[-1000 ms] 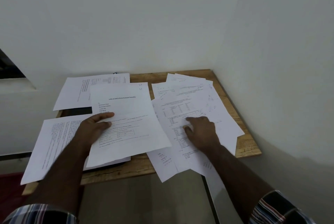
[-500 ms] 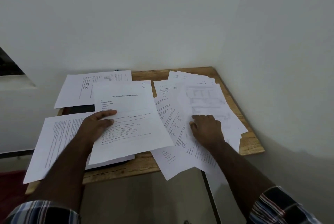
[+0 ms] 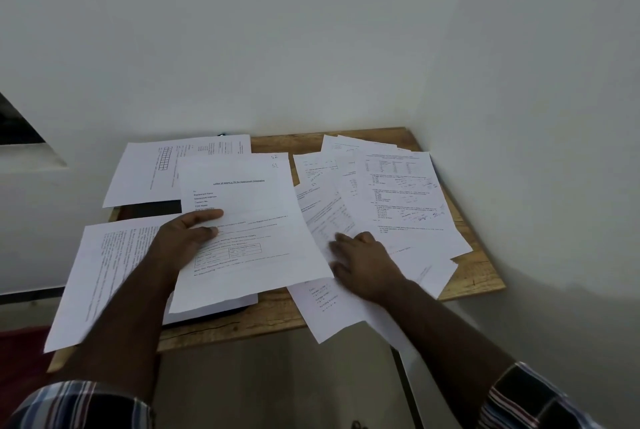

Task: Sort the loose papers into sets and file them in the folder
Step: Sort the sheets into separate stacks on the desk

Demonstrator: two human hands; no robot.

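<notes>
Left hand [image 3: 183, 238] has its grip on the letter sheet [image 3: 242, 220], thumb pinching its left edge; the sheet's long axis runs away from the person, heading at the far end, tilted a bit clockwise. It sits over a dark folder [image 3: 211, 312] on the wooden counter [image 3: 277, 311]. Right hand [image 3: 367, 262] rests on the fanned loose papers [image 3: 398, 200] at right, fingers fairly straight, holding nothing

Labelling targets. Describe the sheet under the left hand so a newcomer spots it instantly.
Start at the wooden table in the wall corner. On its left half, the left hand holds the letter sheet, lying uppermost there. Unlike its neighbours, it has an underlined title, a small boxed table low down, and a handwritten "S1" at its top right corner.
</notes>
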